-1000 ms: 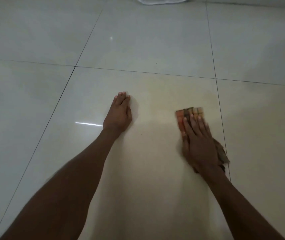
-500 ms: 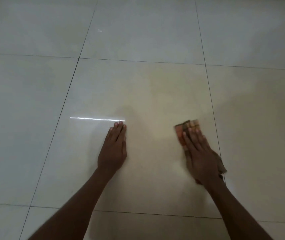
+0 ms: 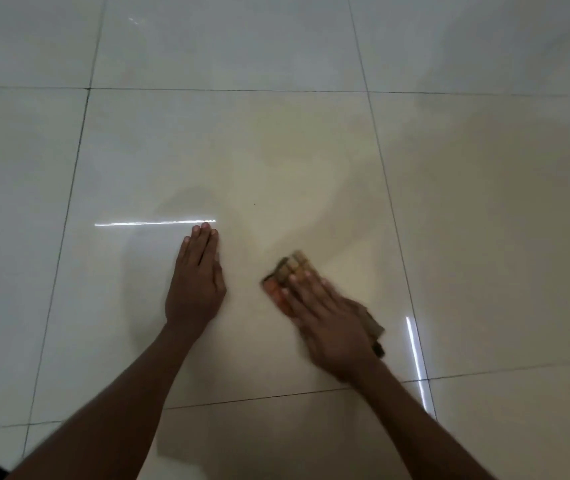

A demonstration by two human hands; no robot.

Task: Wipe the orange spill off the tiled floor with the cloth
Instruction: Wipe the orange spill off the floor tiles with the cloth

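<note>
Wiping nearly done: right hand (image 3: 328,320) flat, pressing cloth (image 3: 288,271) on floor (image 3: 484,237). Left hand (image 3: 197,282) flat beside. Faint yellow smear, maybe, beyond fingertips.

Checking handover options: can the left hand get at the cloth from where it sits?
Probably yes. The left hand lies flat on the floor tile beside the cloth, with only bare tile between them. The right hand presses on most of the cloth, so only its far end is free for a grip.
</note>
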